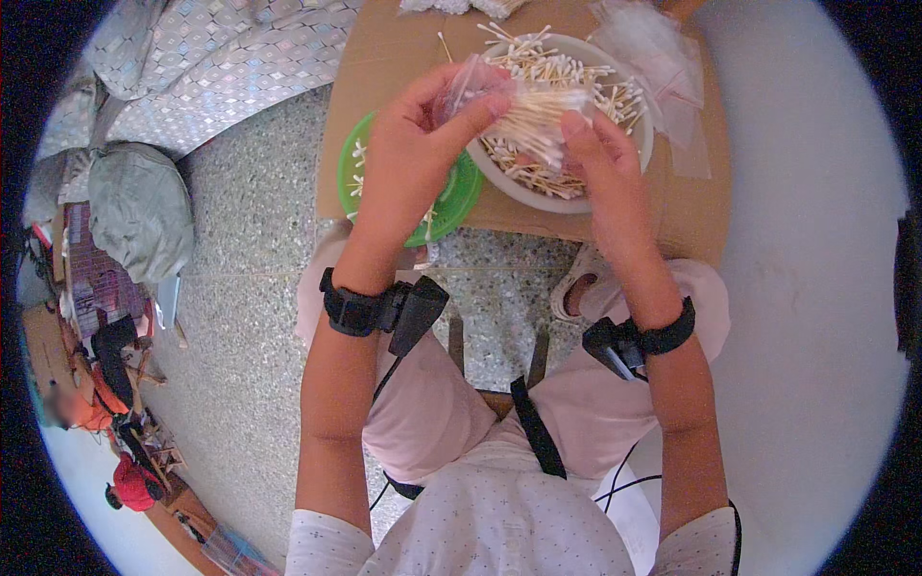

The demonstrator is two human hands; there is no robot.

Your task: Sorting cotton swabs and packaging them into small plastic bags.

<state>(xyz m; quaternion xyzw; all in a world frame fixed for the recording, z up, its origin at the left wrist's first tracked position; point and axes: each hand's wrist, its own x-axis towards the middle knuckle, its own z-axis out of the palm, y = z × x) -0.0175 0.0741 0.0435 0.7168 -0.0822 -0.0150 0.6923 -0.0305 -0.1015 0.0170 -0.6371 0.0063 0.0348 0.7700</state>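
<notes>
The person wears a white short-sleeved shirt [499, 523] scattered with tiny dark marks, and pale pink trousers [423, 422]. A black left wrist strap [348, 305] carries a chunky, wedge-shaped black module [419, 315] trailing a thin black cable [386, 380]. A matching black right wrist strap [669, 331] bears a boxy dark unit [605, 344] with a greyish face. A flat black strap [538, 427] crosses the lap, and slim black wires [629, 485] show beside the right hip.
</notes>
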